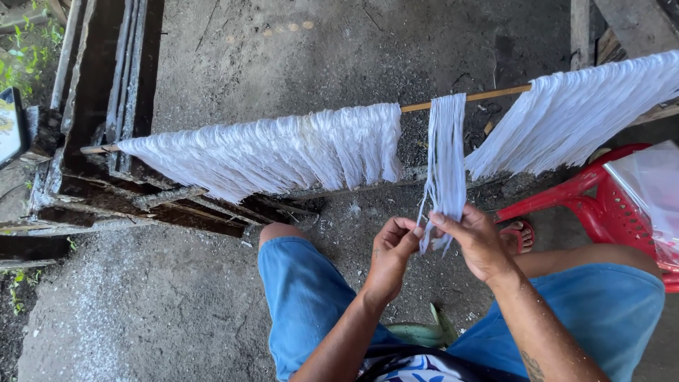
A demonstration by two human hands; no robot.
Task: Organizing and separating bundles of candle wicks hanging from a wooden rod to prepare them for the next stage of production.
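The left hand (pixel 391 249) is curled nearly closed, thumb pressed toward the bent forefinger, pinching the lower end of a narrow hanging bundle of white stringy fibre (pixel 445 159). The right hand (pixel 475 242) sits just beside it, fingers drawn together and angled toward the left one, its fingertips (pixel 437 219) nipping the same bundle a little higher on the opposite edge. A few loose strand ends trail down between the two hands, and the hands are close but not quite touching each other.

Straight above both hands the bundle rises to a thin pale wooden pole (pixel 463 97) that it is draped over. Up and to the left of the left hand hangs a broad sheet of the same white fibre (pixel 283 148), spread along the pole. Up and to the right of the right hand hangs a second broad white fibre sheet (pixel 573 117), slanting upward with the pole.

Just right of the right hand stands a red plastic chair (pixel 601 205) with a clear plastic bag (pixel 654 187) on its seat. Below the hands are the person's knees in blue denim shorts (pixel 304 297), and under everything lies a grey dirt floor (pixel 141 304).
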